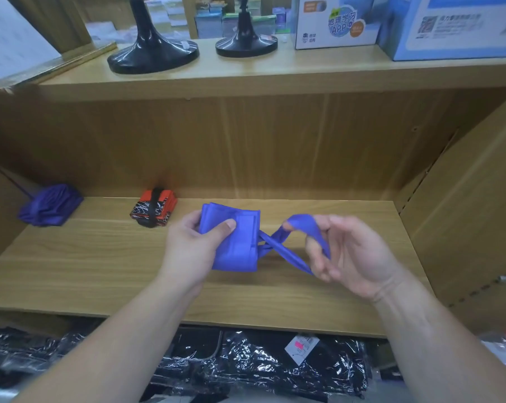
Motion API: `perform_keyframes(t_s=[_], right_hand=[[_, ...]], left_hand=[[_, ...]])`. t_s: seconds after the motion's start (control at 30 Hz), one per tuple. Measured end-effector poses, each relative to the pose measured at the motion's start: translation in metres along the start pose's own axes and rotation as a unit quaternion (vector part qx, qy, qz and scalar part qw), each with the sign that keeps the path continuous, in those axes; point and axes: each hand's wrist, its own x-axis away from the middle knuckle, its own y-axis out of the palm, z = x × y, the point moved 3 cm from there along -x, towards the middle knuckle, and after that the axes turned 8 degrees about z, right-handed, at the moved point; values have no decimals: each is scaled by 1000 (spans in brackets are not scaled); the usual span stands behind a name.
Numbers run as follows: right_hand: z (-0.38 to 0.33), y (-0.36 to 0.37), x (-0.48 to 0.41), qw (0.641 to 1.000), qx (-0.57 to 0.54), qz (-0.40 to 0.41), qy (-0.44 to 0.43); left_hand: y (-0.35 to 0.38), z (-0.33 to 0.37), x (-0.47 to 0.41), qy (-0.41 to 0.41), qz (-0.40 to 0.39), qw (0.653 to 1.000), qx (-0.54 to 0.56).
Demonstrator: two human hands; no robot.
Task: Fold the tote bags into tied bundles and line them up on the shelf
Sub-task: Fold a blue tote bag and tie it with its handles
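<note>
A blue tote bag [240, 245], folded into a flat packet, hangs just above the wooden shelf [100, 271]. My left hand [196, 242] grips its left side, thumb on top. The bag's blue strap [301, 228] crosses itself at the packet's right edge and loops around the fingers of my right hand [350, 257], which hold it. A red, black and white bundle [154, 209] tied with a black strap lies at the back left of the shelf. A loose purple tote bag [49, 206] sits crumpled in the far left corner.
The shelf above carries two black stands [151, 50] [246, 43] and printed boxes [336, 21] at the right. Below the shelf's front edge lie black items wrapped in shiny plastic [260, 365] with a price tag. A wooden side panel [464, 213] closes the right.
</note>
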Motion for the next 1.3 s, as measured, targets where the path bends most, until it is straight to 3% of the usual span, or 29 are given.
perform_keyframes(t_s=[0.07,0.17,0.23,0.3,0.43,0.57,0.7,0.8,0.9,1.0,1.03,1.17,1.3], right_hand=[[-2,3,6,988,143,-30,49],[1,11,13,934,327,-19,145],[9,11,12,903,381,25,196],[16,6,8,906,355,93,209],[25,-3,-3,940,220,207,157],[32,0,-12,936,227,262,60],[31,0,-20,951,188,242,40],[28,1,-21,965,190,173,50],[21,4,-18,926,356,123,4],[7,15,-14,844,514,70,-133],[6,15,-14,836,519,64,-166],[15,14,-17,906,345,196,-145],[24,14,-33,935,157,313,-57]], left_hand=[[-3,4,-5,2,12,1000,5],[-4,10,-4,9,6,1000,6],[-3,12,0,11,-5,1000,8],[-1,15,3,11,-12,1000,12],[0,20,9,6,-44,999,20],[6,22,20,-2,-84,996,17],[9,25,22,10,-102,995,17],[6,28,17,29,-112,993,9],[3,28,17,33,-121,992,-19],[-7,22,13,-5,-97,995,-4],[-10,21,11,-16,-84,996,4],[-9,24,13,-17,-85,996,15],[4,26,20,-7,-114,993,15]])
